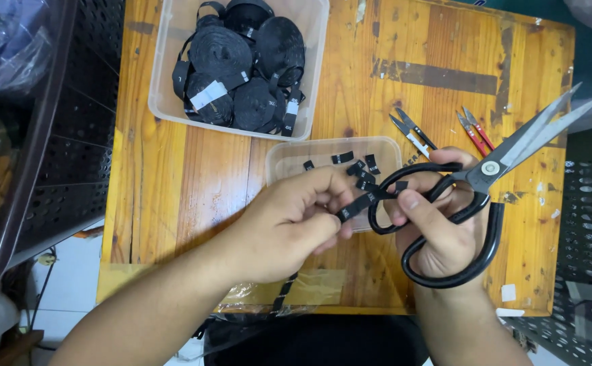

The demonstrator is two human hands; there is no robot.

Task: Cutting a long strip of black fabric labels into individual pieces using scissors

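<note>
My left hand [289,224] pinches a narrow black label strip [358,205] with small white print, held over the small clear tray [289,154]. The strip's tail hangs down past the table's front edge. My right hand [438,230] holds large black-handled scissors [492,169], fingers through the loops, with the steel blades pointing up and to the right, slightly apart. My right thumb touches the free end of the strip. Several cut black label pieces [360,166] lie in the small tray.
A larger clear tub [167,102] at the back of the wooden table [174,190] holds several rolls of black label tape [242,68]. Two small thread snips, one black [411,132] and one red [474,132], lie behind my right hand. Black perforated crates flank the table.
</note>
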